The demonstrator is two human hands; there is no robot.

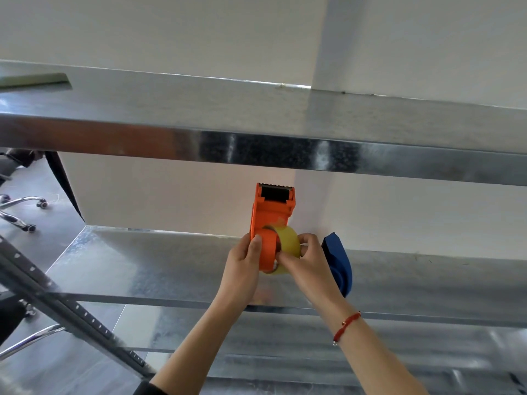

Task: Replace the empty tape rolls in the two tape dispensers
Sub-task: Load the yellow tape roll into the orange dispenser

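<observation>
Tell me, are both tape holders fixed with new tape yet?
Not yet; nothing looks finished. The left hand grips the orange dispenser while the right hand holds a yellow tape roll at its hub, not clearly seated. No tape reaches its cutter. The blue dispenser lies untouched on the metal shelf; whether it has a roll cannot be seen.

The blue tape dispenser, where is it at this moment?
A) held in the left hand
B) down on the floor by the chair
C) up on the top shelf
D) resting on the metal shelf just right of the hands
D: the blue dispenser rests on the metal shelf beside the right hand, which holds the yellow tape roll; the left hand grips the orange dispenser.
</observation>
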